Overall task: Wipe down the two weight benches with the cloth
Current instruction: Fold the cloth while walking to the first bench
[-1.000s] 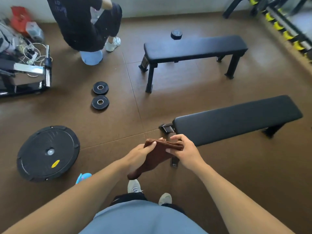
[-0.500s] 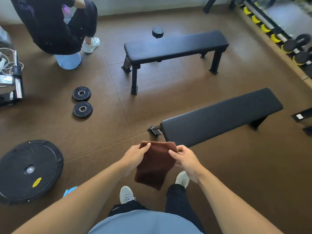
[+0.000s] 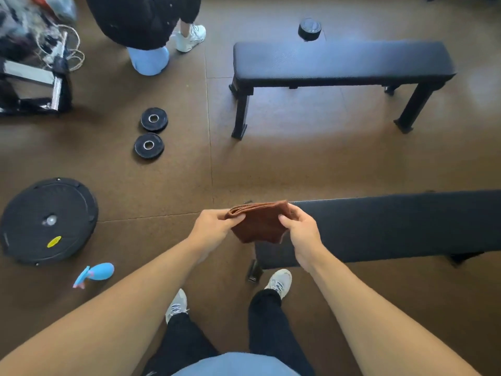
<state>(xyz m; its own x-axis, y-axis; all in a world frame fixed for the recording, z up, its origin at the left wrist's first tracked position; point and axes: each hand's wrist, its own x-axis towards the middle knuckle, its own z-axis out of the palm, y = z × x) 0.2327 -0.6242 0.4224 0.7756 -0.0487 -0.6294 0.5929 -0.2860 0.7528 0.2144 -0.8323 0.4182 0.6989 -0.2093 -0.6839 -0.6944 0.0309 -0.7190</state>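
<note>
Head view: left hand (image 3: 214, 226) and right hand (image 3: 303, 229) each pinch a side of the folded brown cloth (image 3: 257, 223), held above the near weight bench (image 3: 393, 226) at its left end. Far weight bench (image 3: 341, 63) untouched. Judged: wiping not yet begun, both benches left.

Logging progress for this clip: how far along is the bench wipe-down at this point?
Early, by the look of it. Prep appears done: the brown cloth is folded into a pad. In hand: the left hand and right hand pinch its two sides at the end of the near bench, not yet pressed to the pad. Left: wiping the near bench, then the far bench. No wipe marks are discernible on either.
</note>
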